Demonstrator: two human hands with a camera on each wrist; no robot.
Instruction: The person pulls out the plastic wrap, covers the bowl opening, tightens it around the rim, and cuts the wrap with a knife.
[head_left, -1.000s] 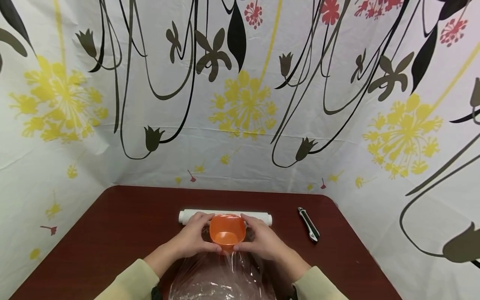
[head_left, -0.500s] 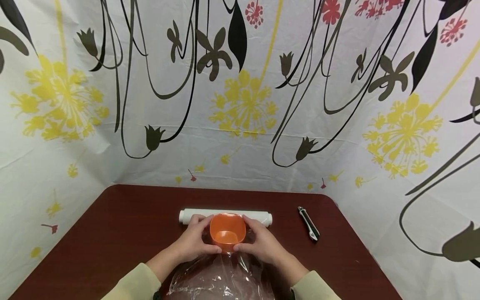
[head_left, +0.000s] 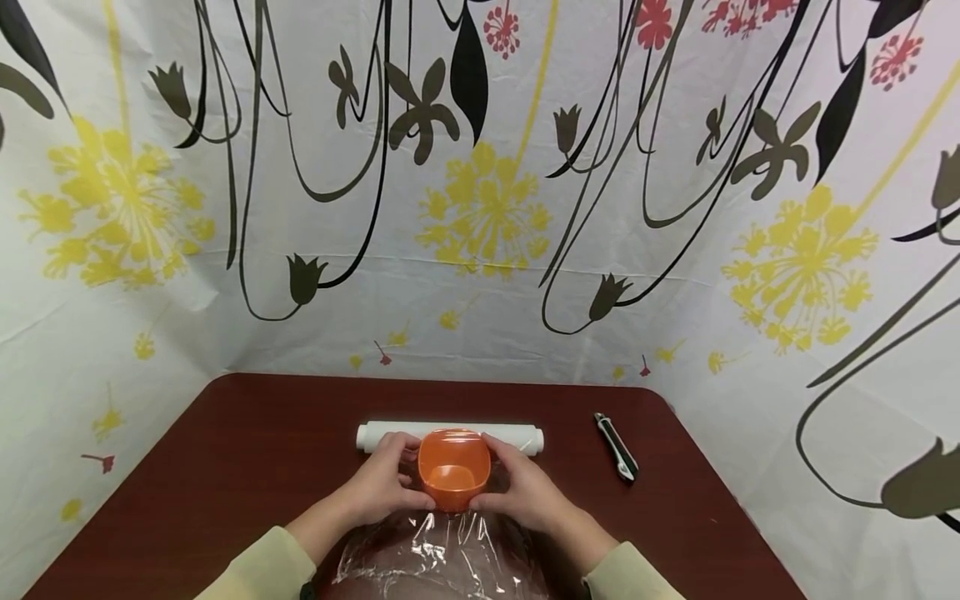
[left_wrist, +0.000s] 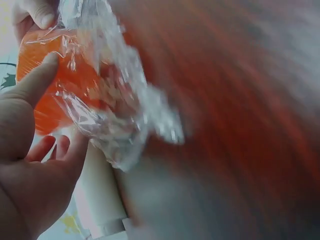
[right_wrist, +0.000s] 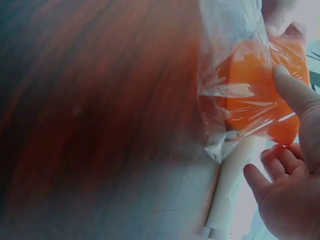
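Note:
An orange bowl [head_left: 453, 475] is held up between both hands, its opening tilted toward the head camera. Clear plastic wrap [head_left: 442, 554] covers the bowl and hangs down below it in loose, shiny folds. My left hand [head_left: 382, 483] grips the bowl's left side, thumb low in front and fingers at the far side. On the opposite side my right hand [head_left: 525, 492] holds it the same way. In the left wrist view the crumpled wrap [left_wrist: 120, 95] sticks out past the bowl [left_wrist: 70, 65]. The right wrist view has film [right_wrist: 225, 90] lying over the orange surface.
A white roll of plastic wrap [head_left: 487, 433] lies across the table just behind the bowl. To the right rests a utility knife [head_left: 617, 448]. The dark red table [head_left: 262, 433] meets a flower-printed cloth [head_left: 480, 333] at its back and side edges.
Both hands keep their hold on the bowl, which has shifted very slightly toward the person. The hanging wrap has changed its folds.

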